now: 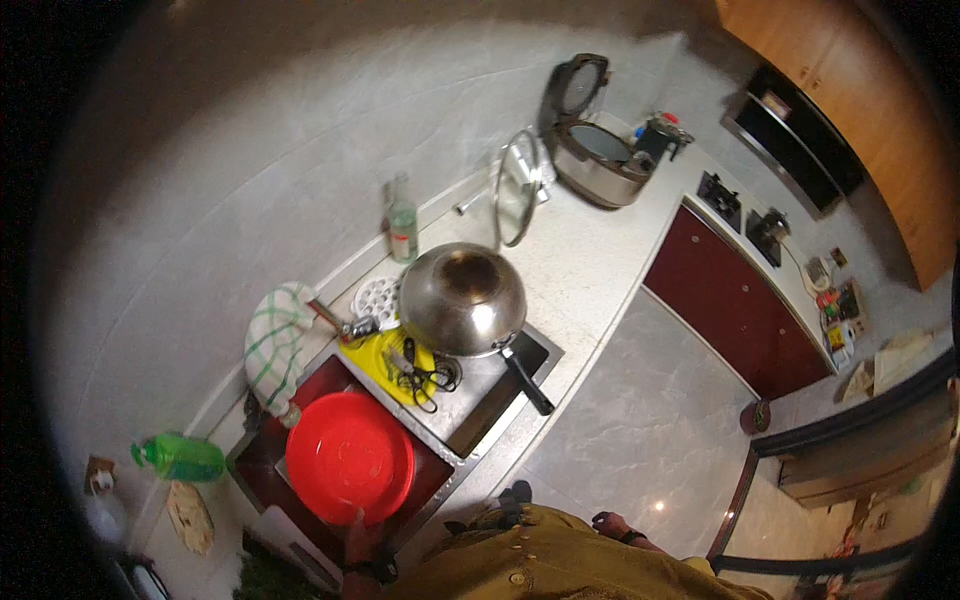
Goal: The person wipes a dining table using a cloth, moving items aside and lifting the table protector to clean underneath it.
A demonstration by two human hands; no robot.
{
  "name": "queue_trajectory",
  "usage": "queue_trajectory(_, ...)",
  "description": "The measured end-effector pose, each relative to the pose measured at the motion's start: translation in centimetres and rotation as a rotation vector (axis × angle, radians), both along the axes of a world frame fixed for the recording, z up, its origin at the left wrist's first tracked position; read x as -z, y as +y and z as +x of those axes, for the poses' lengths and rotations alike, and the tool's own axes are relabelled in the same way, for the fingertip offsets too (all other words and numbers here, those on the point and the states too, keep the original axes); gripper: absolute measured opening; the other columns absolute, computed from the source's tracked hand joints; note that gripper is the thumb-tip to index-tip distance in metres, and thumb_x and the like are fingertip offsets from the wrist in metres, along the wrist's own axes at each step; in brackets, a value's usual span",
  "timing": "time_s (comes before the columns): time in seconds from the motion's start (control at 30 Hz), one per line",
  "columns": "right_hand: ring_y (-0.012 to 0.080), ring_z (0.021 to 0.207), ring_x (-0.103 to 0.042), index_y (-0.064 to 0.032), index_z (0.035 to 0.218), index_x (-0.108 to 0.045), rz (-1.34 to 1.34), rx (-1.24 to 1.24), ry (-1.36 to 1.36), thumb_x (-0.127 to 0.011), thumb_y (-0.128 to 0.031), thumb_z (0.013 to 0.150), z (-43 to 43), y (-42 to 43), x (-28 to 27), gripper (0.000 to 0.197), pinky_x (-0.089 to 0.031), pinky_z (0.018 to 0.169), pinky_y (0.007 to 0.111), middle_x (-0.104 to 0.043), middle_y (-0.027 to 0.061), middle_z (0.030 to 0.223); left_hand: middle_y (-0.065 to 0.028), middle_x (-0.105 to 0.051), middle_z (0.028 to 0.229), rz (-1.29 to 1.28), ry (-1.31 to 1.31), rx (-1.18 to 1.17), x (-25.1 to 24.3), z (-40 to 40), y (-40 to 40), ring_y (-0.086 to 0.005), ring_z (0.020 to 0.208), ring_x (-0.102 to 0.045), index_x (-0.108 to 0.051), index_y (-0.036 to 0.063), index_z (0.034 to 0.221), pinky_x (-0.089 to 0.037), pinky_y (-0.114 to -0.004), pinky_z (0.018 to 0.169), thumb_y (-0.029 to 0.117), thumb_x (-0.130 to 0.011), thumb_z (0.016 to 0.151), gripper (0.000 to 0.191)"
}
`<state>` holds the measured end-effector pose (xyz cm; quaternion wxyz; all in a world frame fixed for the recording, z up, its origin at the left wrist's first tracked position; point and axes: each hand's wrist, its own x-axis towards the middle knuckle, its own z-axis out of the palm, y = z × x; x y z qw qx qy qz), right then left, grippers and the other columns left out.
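My left hand (360,534) is at the near rim of a red plastic basin (351,457) that stands in the sink; the fingers touch the rim, and whether they grip it is unclear. Low beside my body hangs my right hand (613,525), with nothing seen in it. An upturned metal wok (463,298) with a black handle lies over the steel sink's edge. Next to it, scissors (420,379) and a steel scrubber (448,373) rest on a yellow plastic board or tray (367,352). A checked cloth (276,341) drapes over the faucet.
Behind the wok stand a glass bottle (403,231), a glass lid (516,189) and an open rice cooker (600,165). Left of the sink are a green soap bottle (184,457) and a white cutting board (294,544). A gas stove (720,199) is farther right.
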<state>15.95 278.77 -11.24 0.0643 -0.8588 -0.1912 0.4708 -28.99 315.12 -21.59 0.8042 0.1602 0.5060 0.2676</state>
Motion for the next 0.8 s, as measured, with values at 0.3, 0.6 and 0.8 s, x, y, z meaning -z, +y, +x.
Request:
queue_trajectory(0.3,0.0279,0.082,-0.061,-0.0102,0.102,-0.061,0.091,0.050,-0.087,-0.058,-0.030,0.074,-2.4,0.3,2.0,0.034,-0.048,0.076,0.035,-0.065,0.0142,0.088,-0.0156,-0.055,0.109,-0.166,0.015,0.145,-0.3,-1.2,3.0,-0.0264,0.098,-0.053,-0.047,0.0088,0.117,-0.043,-0.036,0.086,0.038,-0.051,0.082,0.046)
queue_trajectory(0.6,0.0305,0.092,-0.058,-0.0139,0.101,-0.062,0.140,0.164,-0.172,-0.056,-0.025,0.073,0.1,-11.4,12.3,0.031,-0.045,0.082,0.036,-0.062,0.0150,0.096,-0.0151,-0.055,0.104,0.369,0.457,0.462,-0.6,5.9,0.4,-0.0311,0.089,-0.053,-0.042,0.0117,0.120,-0.042,-0.037,0.086,0.034,-0.051,0.083,0.045)
queue_trajectory(0.8,0.0285,0.091,-0.058,-0.0136,0.097,-0.062,0.218,0.103,-0.135,-0.058,-0.030,0.073,-2.0,-12.9,14.9,0.029,-0.044,0.083,0.034,-0.063,0.0115,0.094,-0.0136,-0.057,0.102,0.483,0.669,0.127,-4.2,7.9,0.1,-0.0286,0.090,-0.053,-0.049,0.0092,0.114,-0.041,-0.036,0.087,0.026,-0.052,0.080,0.038)
